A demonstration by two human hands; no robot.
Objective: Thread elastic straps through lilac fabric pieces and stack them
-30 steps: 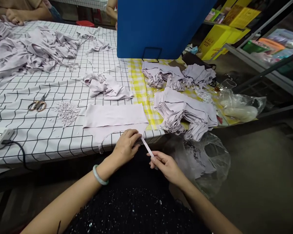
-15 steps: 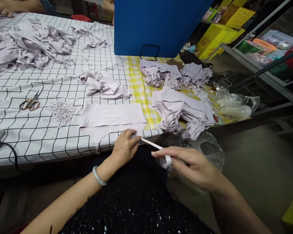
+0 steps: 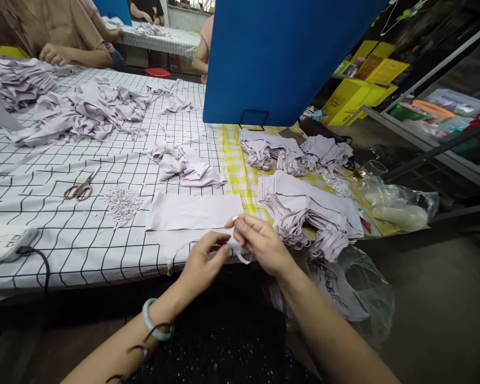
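Observation:
A lilac-grey cut fabric piece [image 3: 196, 212] lies flat near the table's front edge, one curved thin strap reaching to its lower left. At its lower right corner my two hands nearly meet. My right hand [image 3: 264, 242] is closed in a pinch on a thin fabric strap [image 3: 244, 260], whose loop hangs below the fingers. The pinched part is mostly hidden. Just left of it, my left hand [image 3: 205, 261] has bent fingers with a gap between thumb and forefinger, and nothing shows between them.
Stacked fabric pieces [image 3: 312, 205] lie on the right. Scissors [image 3: 79, 190], a heap of clippings [image 3: 122, 205] and a power strip [image 3: 10, 242] are on the left. A blue board [image 3: 280, 58] stands behind. Across the table a person's hand [image 3: 58, 54] rests near piled fabric [image 3: 88, 109].
My right hand has moved left and up to the fabric's corner, and the stretched strap has gone slack into a loop. My left fingers have lifted off the fabric. The view has tilted up.

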